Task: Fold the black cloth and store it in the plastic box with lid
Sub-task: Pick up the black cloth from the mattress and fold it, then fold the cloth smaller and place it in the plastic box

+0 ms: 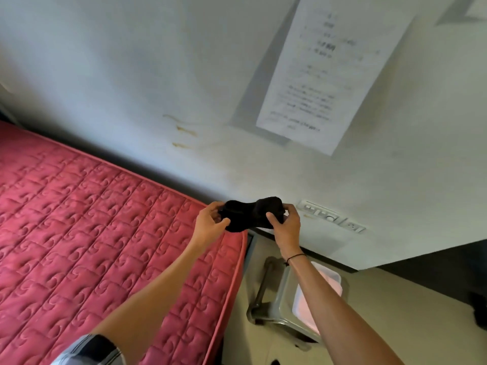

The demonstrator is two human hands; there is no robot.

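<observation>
A small black cloth (251,213) is bunched up in the air above the far corner of the bed. My left hand (210,221) grips its left end and my right hand (286,223) grips its right end. A clear plastic box (326,281) with a pinkish inside rests on a grey stool (268,306) below my right forearm, which hides part of it. I see no lid on it from here.
A red quilted mattress (92,246) fills the left half of the view. A white wall with a taped paper notice (326,72) and a switch panel (329,216) stands behind. Beige floor (395,312) lies at the right.
</observation>
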